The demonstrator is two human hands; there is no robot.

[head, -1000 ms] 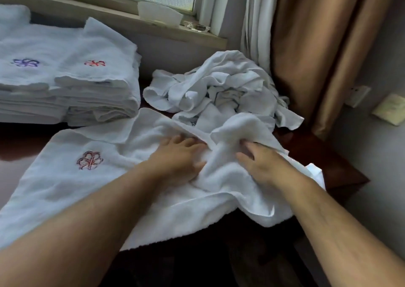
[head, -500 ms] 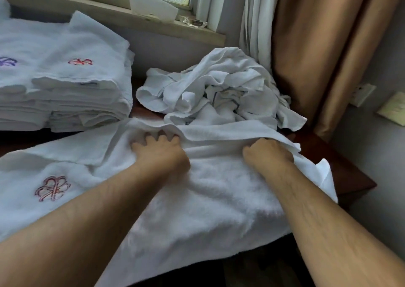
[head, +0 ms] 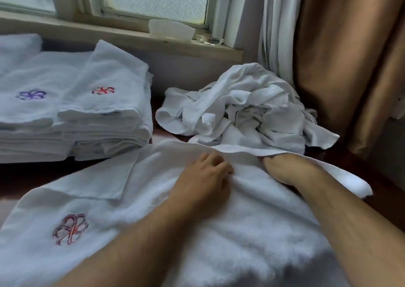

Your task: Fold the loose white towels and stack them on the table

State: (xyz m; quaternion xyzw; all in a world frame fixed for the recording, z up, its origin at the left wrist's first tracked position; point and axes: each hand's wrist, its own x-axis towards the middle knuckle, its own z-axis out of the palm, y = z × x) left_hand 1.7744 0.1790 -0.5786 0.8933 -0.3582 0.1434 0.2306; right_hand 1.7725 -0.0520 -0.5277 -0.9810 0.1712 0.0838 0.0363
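Two stacks (head: 72, 120) of folded white towels are sitting side by side at the back left corner of the tabletop (head: 32, 177), the left one showing a purple flower, the right one a red flower. In front of them a white towel (head: 230, 232) is lying spread across the near part of the tabletop, from the left edge towards the right edge, with a red flower (head: 70, 228) stitched near its left end and a flap folded over along its far side. The left hand (head: 206, 174) is resting on the towel's middle, fingers bent, pinching up a ridge of cloth between thumb and fingers. Behind it, on the sill (head: 122, 34), a pale tub (head: 171, 29) is standing. A pile (head: 245, 109) of loose white towels is lying crumpled at the back right of the tabletop, just touching the spread towel's far hem. The right hand (head: 287, 168) is grasping that hem, knuckles up, its fingers curling under the cloth and out of sight. White and brown curtains (head: 341, 56) are hanging past the right edge.
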